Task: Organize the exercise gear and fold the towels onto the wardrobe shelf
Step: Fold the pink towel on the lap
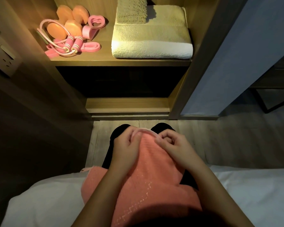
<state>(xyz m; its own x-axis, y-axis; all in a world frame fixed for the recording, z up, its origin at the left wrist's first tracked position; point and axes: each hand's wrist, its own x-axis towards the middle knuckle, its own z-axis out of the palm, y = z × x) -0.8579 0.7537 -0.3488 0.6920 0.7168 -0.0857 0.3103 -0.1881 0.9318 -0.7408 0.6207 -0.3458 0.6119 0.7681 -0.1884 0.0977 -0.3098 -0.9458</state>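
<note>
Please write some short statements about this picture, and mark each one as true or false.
1. The left hand and the right hand both pinch the far edge of the pink towel. True.
2. The skipping rope lies on the floor. False: it lies on the wardrobe shelf, in front of the dumbbells.
3. A small folded towel lies on top of the big folded towel. True.
4. The pink towel is already on the shelf. False: it lies over the person's lap.
5. The dumbbells are to the right of the folded towels. False: they are to the left of them.
</note>
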